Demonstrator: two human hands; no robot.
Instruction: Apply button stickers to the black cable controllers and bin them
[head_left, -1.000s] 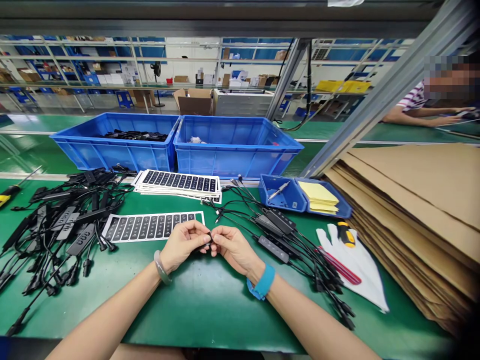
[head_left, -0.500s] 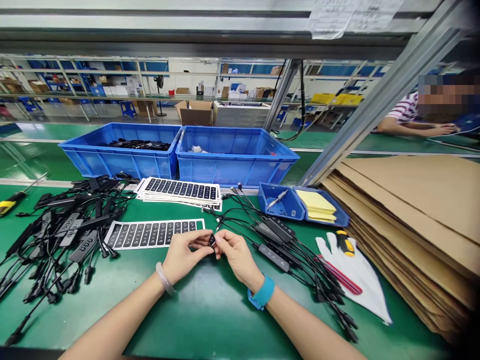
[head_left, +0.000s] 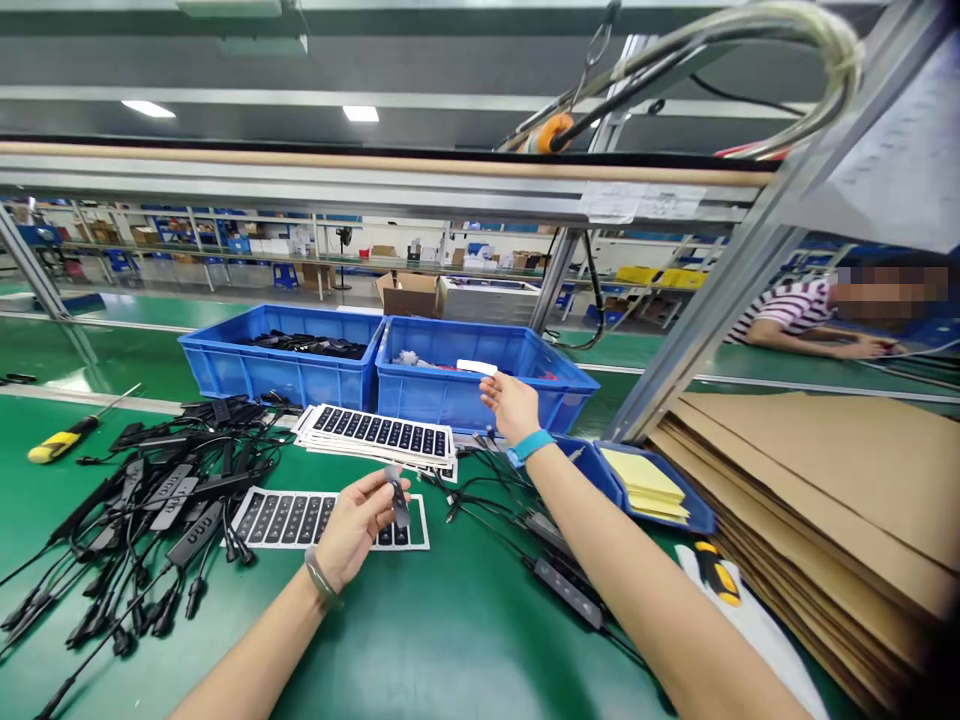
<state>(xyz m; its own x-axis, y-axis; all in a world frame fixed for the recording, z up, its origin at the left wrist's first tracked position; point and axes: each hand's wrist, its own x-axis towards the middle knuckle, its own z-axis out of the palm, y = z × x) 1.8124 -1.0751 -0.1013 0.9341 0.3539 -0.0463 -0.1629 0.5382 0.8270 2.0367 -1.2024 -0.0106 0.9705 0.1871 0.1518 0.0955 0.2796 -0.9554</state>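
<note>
My left hand (head_left: 358, 522) pinches a dark label (head_left: 397, 497) between thumb and fingers, above the right part of a label sheet (head_left: 277, 518) lying on the green table. My right hand (head_left: 511, 402) is stretched out at the front rim of the right blue bin (head_left: 420, 385). A white strip (head_left: 477, 367) is at its fingertips, over the bin; whether the fingers still grip it cannot be told. Behind my left hand lies a stack of label sheets (head_left: 379, 430). Black cabled controllers (head_left: 568, 590) lie partly under my right forearm.
Many cabled controllers (head_left: 180, 500) are heaped at the left, near a yellow screwdriver (head_left: 64, 440). The left blue bin (head_left: 277, 370) holds dark parts. Yellow slips (head_left: 643, 482), a white glove (head_left: 772, 640) and cardboard sheets (head_left: 825, 480) are at the right. A person (head_left: 795, 310) sits beyond.
My hands have parted. The right moved forward to the right bin, with a white strip now at its fingertips; the left keeps the dark label. The camera view has tilted up.
</note>
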